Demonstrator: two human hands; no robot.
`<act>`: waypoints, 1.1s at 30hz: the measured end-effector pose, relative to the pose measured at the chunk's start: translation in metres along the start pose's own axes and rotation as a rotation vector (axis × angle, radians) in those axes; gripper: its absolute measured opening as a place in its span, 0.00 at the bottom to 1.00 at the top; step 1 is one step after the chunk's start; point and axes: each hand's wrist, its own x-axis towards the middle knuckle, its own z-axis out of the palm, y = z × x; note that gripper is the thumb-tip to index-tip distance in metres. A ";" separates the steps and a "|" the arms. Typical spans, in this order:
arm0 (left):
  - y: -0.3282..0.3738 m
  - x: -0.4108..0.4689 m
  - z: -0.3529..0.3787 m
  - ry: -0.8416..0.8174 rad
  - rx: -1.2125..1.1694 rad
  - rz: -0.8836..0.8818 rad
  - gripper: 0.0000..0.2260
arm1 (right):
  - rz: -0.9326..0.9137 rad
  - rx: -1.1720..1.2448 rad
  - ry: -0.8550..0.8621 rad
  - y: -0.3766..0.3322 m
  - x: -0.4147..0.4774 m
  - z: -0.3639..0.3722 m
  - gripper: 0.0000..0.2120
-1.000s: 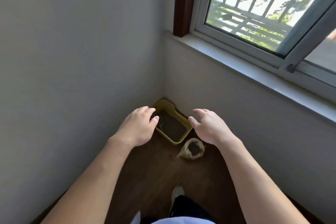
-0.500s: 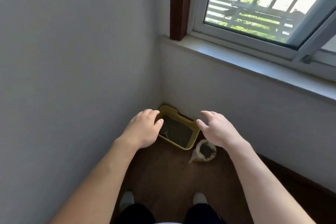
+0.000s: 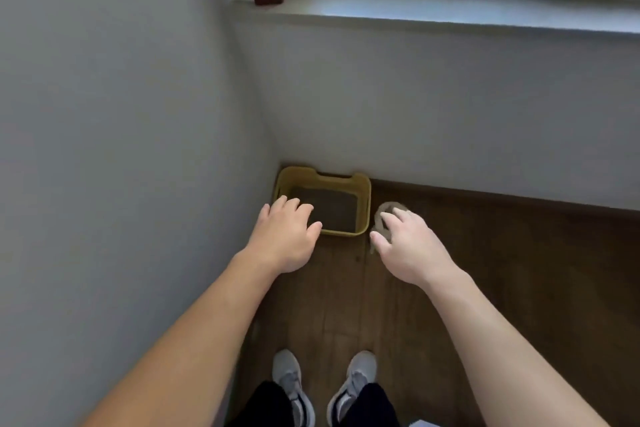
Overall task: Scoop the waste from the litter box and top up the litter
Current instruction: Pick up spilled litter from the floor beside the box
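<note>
A yellow litter box (image 3: 363, 198) holding dark litter (image 3: 337, 208) sits on the floor in the corner where two walls meet. Just right of it stands a small beige bag (image 3: 383, 210) with a rolled rim, mostly hidden by my right hand. My left hand (image 3: 285, 237) hovers high above the box's left front corner, fingers apart and holding nothing. My right hand (image 3: 412, 246) hangs in the air over the bag, also empty with fingers spread. No scoop can be made out.
White walls close in on the left and behind the box. A window sill (image 3: 433, 10) juts out above. The floor (image 3: 502, 270) is dark wood and stretches away to the right. My two grey shoes (image 3: 325, 381) stand a step back from the box.
The view has tilted down, so the window has slid out of the top and my shoes show. Box and bag now face me squarely. Both hands stay out in front, empty.
</note>
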 end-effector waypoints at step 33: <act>-0.214 0.335 0.597 -0.041 0.117 0.261 0.26 | -0.230 -0.429 0.052 0.231 0.357 0.556 0.25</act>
